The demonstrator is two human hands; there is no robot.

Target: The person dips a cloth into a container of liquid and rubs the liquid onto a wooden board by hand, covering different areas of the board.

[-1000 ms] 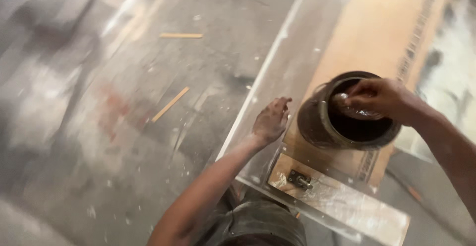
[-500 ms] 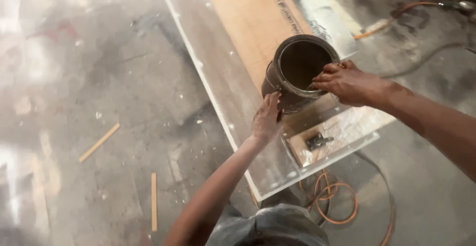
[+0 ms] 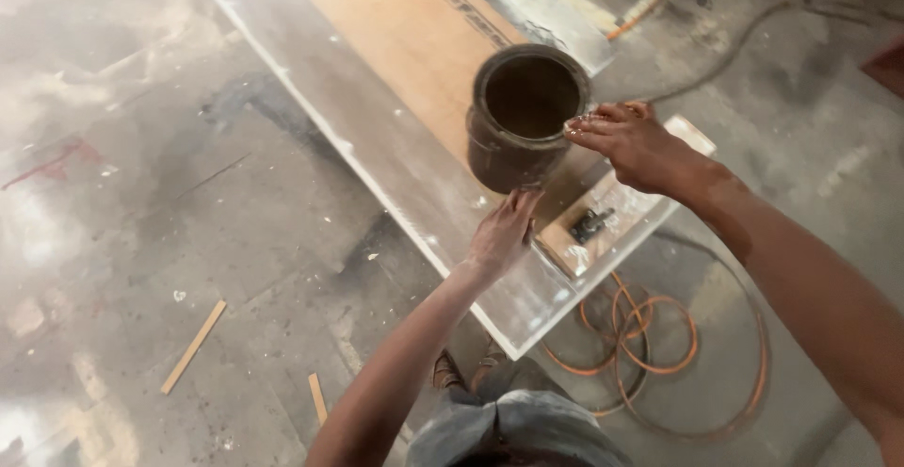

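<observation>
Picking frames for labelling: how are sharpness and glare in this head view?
Head view: left hand, right hand and dark pot fairly sharp; glare whitens the panel's near edge and the floor at left; pot's inside in shadow.

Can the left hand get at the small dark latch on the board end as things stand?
Probably yes. The left hand rests by the pot base, just beside the latch, and nothing lies between them; the right hand is up at the pot rim.
</observation>
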